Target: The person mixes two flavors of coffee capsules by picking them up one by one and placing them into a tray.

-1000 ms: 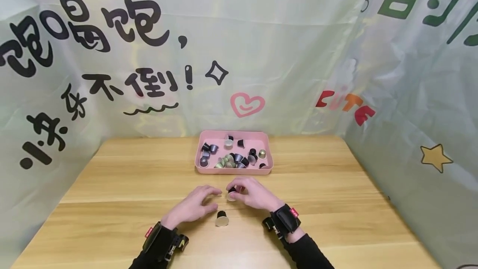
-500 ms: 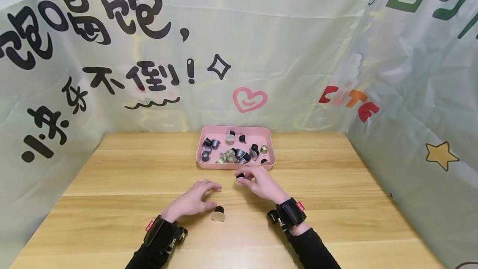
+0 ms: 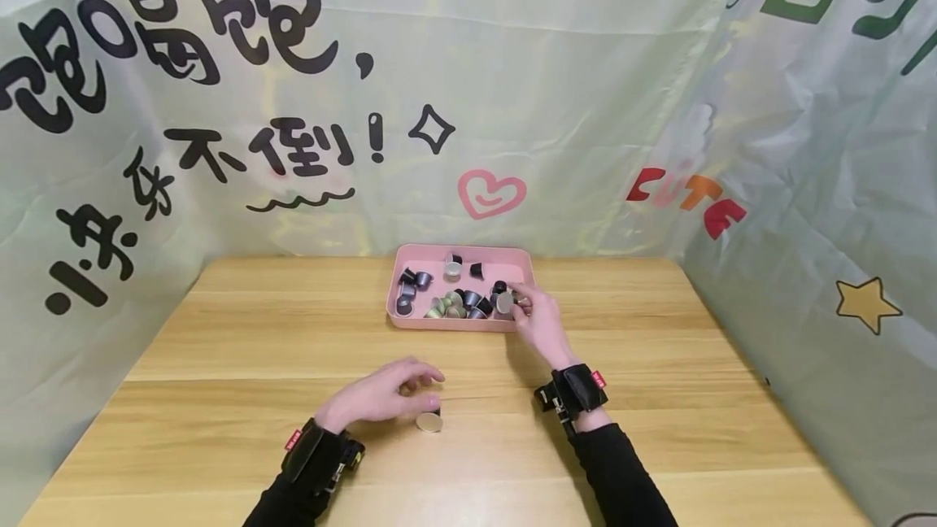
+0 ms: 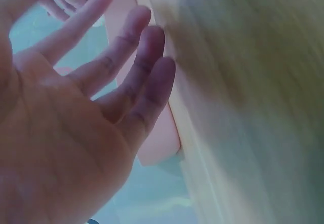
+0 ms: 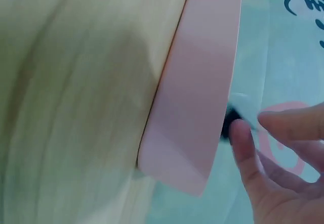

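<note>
My right hand [image 3: 516, 304] reaches over the right end of a pink tray [image 3: 459, 323] and pinches a dark coffee capsule [image 3: 505, 302] with a pale foil face just above the heap inside. In the right wrist view the tray's wall [image 5: 197, 107] fills the middle and the dark capsule [image 5: 232, 119] shows at my fingertips [image 5: 242, 133]. My left hand [image 3: 413, 387] hovers low over the wooden table [image 3: 220, 364], fingers relaxed and spread, holding nothing. A single capsule [image 3: 429, 421] lies on the table beside its thumb. The left wrist view shows the open palm [image 4: 55, 148].
The tray holds several dark, grey and green capsules [image 3: 454, 303]. Printed cloth backdrops [image 3: 512, 88] close off the table at the back and right. Bare wood lies left and right of the hands. Black wrist straps [image 3: 578, 393] sit on both arms.
My right hand has carried its capsule from the table's middle away to the tray's right end. The left hand has stayed by the lone capsule.
</note>
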The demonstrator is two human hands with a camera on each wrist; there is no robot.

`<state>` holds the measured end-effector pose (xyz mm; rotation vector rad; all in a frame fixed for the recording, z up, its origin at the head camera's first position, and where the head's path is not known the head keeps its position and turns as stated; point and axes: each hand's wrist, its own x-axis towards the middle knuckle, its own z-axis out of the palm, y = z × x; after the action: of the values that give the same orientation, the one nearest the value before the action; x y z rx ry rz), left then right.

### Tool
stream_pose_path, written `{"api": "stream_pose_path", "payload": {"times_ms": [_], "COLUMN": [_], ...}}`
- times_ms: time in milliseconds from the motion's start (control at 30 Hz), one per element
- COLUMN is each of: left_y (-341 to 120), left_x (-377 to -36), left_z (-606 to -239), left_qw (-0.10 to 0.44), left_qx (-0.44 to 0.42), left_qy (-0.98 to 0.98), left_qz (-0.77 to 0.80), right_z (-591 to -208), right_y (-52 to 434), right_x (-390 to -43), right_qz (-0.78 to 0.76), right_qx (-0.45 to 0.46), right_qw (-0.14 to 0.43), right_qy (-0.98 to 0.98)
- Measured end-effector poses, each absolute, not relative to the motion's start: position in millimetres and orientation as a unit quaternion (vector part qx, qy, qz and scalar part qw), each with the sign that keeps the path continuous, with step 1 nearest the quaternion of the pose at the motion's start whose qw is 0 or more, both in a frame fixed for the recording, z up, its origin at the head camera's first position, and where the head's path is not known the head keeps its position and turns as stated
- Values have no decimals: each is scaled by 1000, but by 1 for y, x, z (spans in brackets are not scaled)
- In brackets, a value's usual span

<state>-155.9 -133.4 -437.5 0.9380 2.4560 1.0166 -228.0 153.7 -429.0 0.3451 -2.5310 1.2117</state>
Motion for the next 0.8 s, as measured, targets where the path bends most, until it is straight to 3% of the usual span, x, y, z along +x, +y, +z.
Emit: {"api": "stream_pose_path", "payload": {"times_ms": [367, 800], "left_y": [-132, -127], "left_x": [-156, -159], "left_z": [-438, -441], "left_qw": [195, 192], "left_qx": [333, 332], "left_qy": [848, 850], "left_qz": [363, 362], "right_z": [-442, -441], "right_y": [175, 185], "right_x": [-225, -224], "right_qz": [412, 420], "right_qx": [81, 69], "right_qw": [250, 242], "right_qy": [-872, -872]}}
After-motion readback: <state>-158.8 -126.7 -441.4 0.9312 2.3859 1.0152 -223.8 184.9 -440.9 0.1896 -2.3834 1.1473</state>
